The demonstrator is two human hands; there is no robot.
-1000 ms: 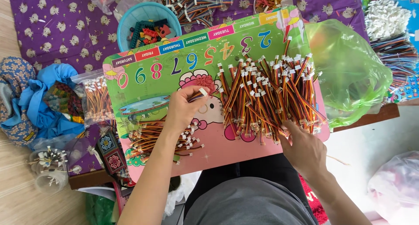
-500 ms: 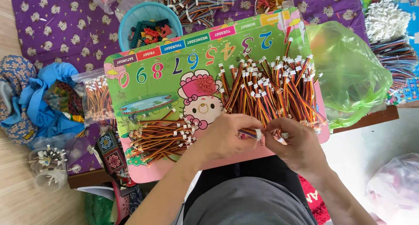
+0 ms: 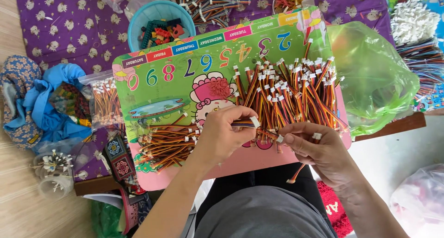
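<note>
Both grips clamped one wire harness (image 3: pixel 264 133): left hand (image 3: pixel 224 134) pinched its striped end, right hand (image 3: pixel 314 148) its connector end, above colourful board (image 3: pixel 185 76).

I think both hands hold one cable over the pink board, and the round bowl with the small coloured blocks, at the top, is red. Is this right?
Not quite. The head view shows the bowl is light blue, not red. The rest stands: the left hand and the right hand hold a cable between them over the pink board.
</note>
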